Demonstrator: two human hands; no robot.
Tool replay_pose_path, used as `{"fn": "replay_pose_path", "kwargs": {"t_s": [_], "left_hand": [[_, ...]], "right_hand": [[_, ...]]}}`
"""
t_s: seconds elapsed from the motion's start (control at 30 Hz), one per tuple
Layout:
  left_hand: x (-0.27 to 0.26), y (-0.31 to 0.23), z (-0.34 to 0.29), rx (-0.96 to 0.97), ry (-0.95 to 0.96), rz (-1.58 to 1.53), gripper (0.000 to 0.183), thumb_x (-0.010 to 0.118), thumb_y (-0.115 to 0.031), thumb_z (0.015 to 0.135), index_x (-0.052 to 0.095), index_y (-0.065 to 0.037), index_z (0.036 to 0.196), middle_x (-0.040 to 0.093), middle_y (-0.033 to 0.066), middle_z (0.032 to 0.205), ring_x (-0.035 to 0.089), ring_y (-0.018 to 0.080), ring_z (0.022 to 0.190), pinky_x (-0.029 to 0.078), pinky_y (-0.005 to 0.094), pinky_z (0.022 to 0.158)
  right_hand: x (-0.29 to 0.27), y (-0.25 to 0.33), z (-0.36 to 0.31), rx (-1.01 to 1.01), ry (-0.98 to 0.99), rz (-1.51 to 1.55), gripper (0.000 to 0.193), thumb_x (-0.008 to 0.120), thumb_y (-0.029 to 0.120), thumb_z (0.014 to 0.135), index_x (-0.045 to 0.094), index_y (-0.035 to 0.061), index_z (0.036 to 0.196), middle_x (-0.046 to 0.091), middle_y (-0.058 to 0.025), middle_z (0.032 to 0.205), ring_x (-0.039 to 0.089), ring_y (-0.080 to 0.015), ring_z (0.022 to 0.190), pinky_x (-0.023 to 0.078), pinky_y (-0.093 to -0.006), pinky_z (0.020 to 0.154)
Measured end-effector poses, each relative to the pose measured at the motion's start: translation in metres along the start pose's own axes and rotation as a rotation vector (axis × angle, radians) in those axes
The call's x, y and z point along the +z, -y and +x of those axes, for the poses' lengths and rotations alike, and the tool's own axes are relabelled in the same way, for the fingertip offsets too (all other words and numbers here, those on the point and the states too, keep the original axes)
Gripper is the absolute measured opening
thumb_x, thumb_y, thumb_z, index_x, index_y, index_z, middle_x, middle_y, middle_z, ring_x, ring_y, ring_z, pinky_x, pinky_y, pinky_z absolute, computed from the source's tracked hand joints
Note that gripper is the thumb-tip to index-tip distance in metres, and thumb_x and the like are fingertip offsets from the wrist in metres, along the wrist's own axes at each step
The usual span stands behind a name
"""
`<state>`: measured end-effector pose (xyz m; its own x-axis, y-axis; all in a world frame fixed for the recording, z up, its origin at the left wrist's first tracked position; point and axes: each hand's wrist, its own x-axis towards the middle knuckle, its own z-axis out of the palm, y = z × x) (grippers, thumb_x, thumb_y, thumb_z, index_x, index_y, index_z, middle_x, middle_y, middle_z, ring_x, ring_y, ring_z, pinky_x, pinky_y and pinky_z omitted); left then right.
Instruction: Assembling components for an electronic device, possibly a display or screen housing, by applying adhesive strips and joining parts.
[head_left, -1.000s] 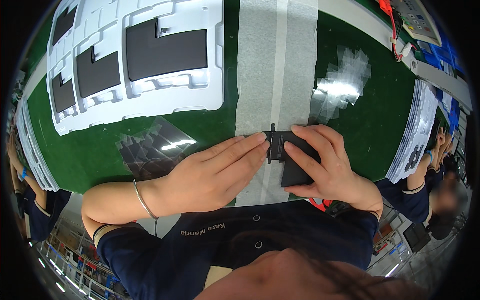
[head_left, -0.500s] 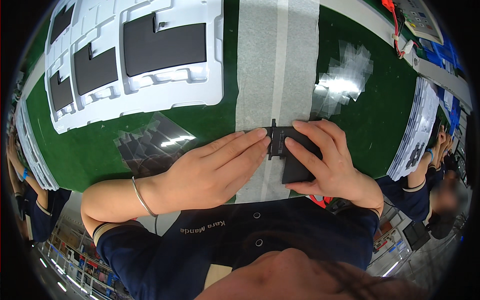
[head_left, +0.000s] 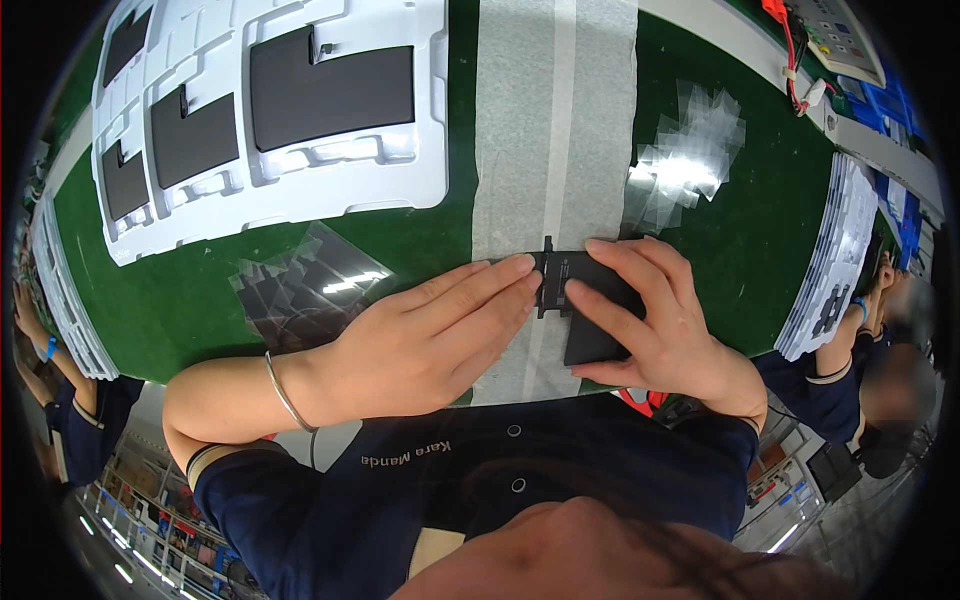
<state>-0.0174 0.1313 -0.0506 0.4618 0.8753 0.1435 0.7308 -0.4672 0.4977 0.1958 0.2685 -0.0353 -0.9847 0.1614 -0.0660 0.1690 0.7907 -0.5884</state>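
Observation:
A flat black battery pack (head_left: 588, 345) with a printed label and a thin black strip lies on the grey-white paper band (head_left: 510, 120) in front of me. My left hand (head_left: 430, 335) rests flat, its fingers stretched out side by side; their tips touch the strip, and the palm side hides whatever lies beneath. My right hand (head_left: 675, 325) grips the pack from the right, with fingers curled over its far and near edges and one fingertip on its face beside the label.
At the far left, a white moulded tray (head_left: 400, 190) holds several black battery packs (head_left: 340, 95). Clear film pieces (head_left: 310, 285) lie near my left forearm, and more film (head_left: 690, 150) lies right of the band. Stacked white trays (head_left: 825, 260) stand at the right; a co-worker's hands (head_left: 882, 285) are beyond.
The fingertip of my right hand on the pack has shifted slightly left, closer to the strip. My left hand stays in place.

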Motion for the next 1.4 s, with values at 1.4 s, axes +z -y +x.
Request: {"fn": "replay_pose_path", "kwargs": {"t_s": [1.4], "left_hand": [[0.06, -0.093, -0.018, -0.295, -0.924, -1.315, 0.059, 0.048, 0.007, 0.08, 0.021, 0.0, 0.132, 0.054, 0.0205, 0.114, 0.053, 0.0231, 0.106, 0.039, 0.0347, 0.094]], "right_hand": [[0.029, 0.063, -0.011, 0.009, -0.865, 0.326, 0.015, 0.066, 0.006, 0.069, 0.054, 0.003, 0.077, 0.05, -0.0037, 0.06, 0.047, -0.0159, 0.059, 0.037, -0.0271, 0.053]]}}
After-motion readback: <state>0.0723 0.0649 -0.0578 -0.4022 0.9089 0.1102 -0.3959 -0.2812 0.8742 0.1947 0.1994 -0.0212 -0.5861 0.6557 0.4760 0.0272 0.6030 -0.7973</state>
